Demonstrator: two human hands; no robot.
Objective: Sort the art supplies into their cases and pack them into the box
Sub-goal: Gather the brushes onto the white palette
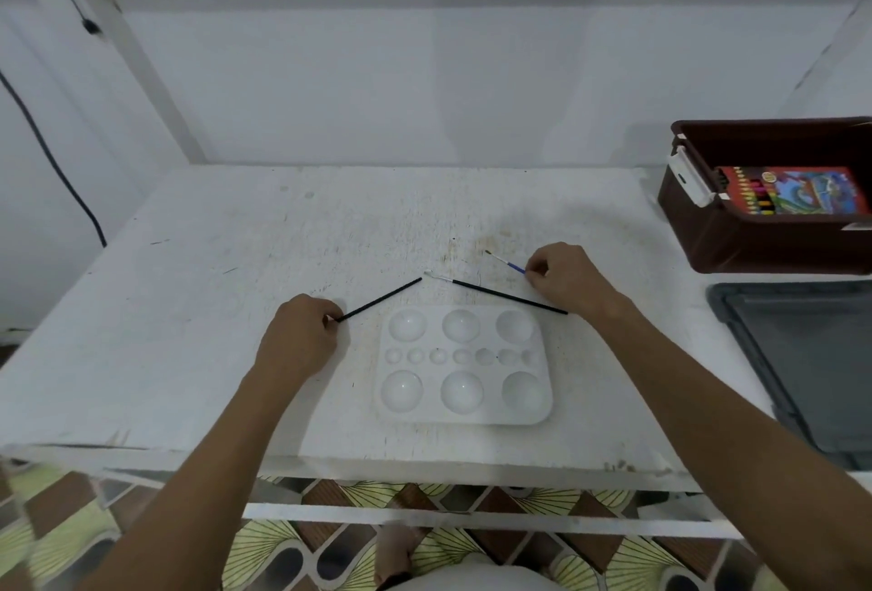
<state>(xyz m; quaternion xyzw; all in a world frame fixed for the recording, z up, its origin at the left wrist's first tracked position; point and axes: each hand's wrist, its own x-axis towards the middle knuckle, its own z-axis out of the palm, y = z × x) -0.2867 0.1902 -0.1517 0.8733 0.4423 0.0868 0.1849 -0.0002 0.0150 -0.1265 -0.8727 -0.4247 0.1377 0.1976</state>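
Observation:
My left hand [302, 335] pinches the near end of a thin black brush [381, 299] that points up and to the right over the table. My right hand [566, 279] pinches a small blue-handled brush [509, 263] whose tip points left. A second black brush with a white tip [500, 294] lies on the table and passes under my right hand. A white paint palette [465, 413] with round wells lies flat between my forearms. At the far right a brown box [708, 231] holds a red crayon pack [792, 189].
A dark grey lid or tray [802, 354] lies at the right, below the brown box. The white table [188, 307] ends at a front edge near me, with patterned floor beneath. A black cable [56, 165] hangs along the left wall.

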